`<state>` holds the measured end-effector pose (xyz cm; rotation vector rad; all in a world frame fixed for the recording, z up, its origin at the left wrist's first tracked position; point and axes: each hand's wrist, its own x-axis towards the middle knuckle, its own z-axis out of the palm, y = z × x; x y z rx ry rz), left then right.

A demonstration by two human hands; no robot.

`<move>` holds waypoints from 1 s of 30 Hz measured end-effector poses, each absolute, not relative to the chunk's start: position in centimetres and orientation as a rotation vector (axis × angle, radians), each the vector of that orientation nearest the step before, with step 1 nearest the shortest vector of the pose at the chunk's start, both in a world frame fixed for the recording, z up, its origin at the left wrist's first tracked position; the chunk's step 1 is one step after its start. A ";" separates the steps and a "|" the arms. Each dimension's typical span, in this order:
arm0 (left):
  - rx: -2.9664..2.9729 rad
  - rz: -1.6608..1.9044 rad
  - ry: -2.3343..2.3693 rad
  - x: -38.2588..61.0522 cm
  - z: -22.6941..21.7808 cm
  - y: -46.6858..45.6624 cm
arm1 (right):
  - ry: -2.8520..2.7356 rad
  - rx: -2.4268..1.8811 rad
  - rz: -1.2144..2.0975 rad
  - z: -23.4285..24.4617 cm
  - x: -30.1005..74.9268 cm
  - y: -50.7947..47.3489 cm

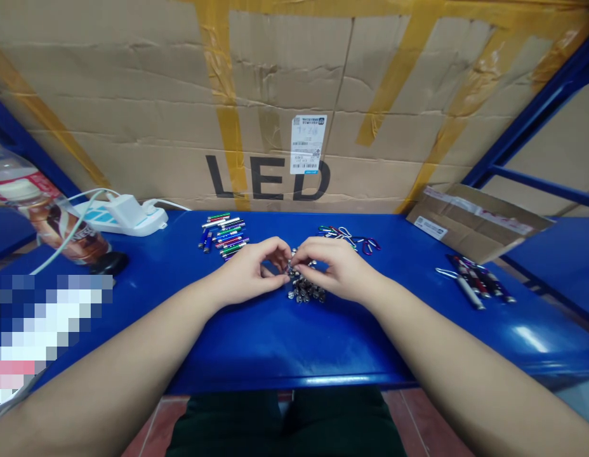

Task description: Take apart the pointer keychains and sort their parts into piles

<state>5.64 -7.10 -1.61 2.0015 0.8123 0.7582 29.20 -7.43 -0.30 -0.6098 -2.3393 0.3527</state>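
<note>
My left hand (251, 271) and my right hand (336, 268) meet over a pile of small shiny metal parts (306, 291) in the middle of the blue table. Thumb and fingers of each hand are curled into a pinch. Tiny silver metal parts (292, 270) show between the two sets of fingertips; their exact kind is too small to tell. Behind my left hand lies a heap of coloured metal tubes (226, 236), green, red, blue and silver. Beyond my right hand are several coloured carabiners (339, 235). Part of the pile is hidden by my fingers.
At the right lie several pen-shaped metal tubes with clips (480, 282), before a small cardboard box (475, 216). A drink bottle (61, 222) and a white power strip (125, 219) with cables occupy the left. A large carton (275, 82) walls off the table's back (294, 355).
</note>
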 end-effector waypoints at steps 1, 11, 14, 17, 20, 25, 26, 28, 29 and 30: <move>1.999 0.760 0.811 5.6 -1.6 -7.1 | -2.337 -0.605 0.369 -0.3 29.2 -7.4; 2.005 0.764 0.816 5.5 -1.6 -7.0 | -2.323 -0.797 0.314 0.1 30.7 -6.8; 2.060 0.766 0.840 5.4 -1.5 -7.0 | -2.390 -1.067 0.225 0.4 31.9 -6.2; 2.127 0.777 0.859 5.2 -1.4 -7.2 | -2.452 -1.270 0.252 0.2 32.8 -5.6; 2.133 0.770 0.855 5.2 -1.3 -7.2 | -2.490 -1.307 0.349 -0.3 33.0 -5.1; 2.041 0.758 0.836 5.2 -1.3 -7.2 | -2.562 -1.208 0.338 -1.0 32.7 -4.8; 2.029 0.757 0.836 5.2 -1.2 -7.2 | -2.577 -1.198 0.335 -1.1 32.6 -4.8; 2.024 0.750 0.835 5.1 -1.2 -7.2 | -2.591 -1.193 0.329 -1.2 32.5 -4.7; 2.031 0.744 0.833 5.1 -1.1 -7.2 | -2.595 -1.196 0.329 -1.2 32.4 -4.7; 2.046 0.738 0.830 5.1 -1.1 -7.2 | -2.596 -1.200 0.332 -1.2 32.3 -4.7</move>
